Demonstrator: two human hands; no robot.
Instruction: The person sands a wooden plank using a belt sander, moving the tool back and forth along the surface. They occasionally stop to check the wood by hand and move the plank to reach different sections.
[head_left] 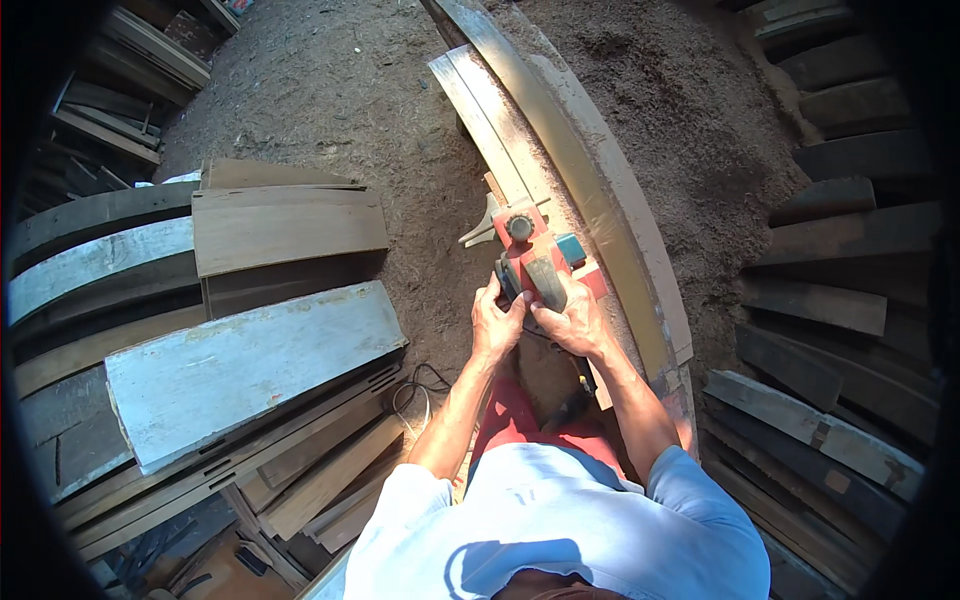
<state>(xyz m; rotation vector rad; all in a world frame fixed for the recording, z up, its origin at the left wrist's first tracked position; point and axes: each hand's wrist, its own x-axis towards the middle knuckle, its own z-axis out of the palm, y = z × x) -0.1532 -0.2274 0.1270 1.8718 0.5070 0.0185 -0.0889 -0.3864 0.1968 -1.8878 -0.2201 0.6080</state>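
A red electric planer [540, 242] with a dark round front knob and a teal part rests at the near end of a narrow pale board [495, 130]. My right hand [574, 318] is wrapped round the planer's dark rear handle [546, 284]. At the planer's left side, my left hand [497, 320] has its fingers closed against a black part of the tool. The two thumbs come close together behind the planer. The tool's underside is hidden. A metal bracket-like piece [481, 226] sticks out to the left beside the board.
A long bench beam [590, 190] curves along the board's right side, dusted with shavings. Stacked planks and a whitish board [255, 365] stand at left. More planks [815, 430] line the right. Cables [425, 383] hang near my left forearm. Shavings cover the ground.
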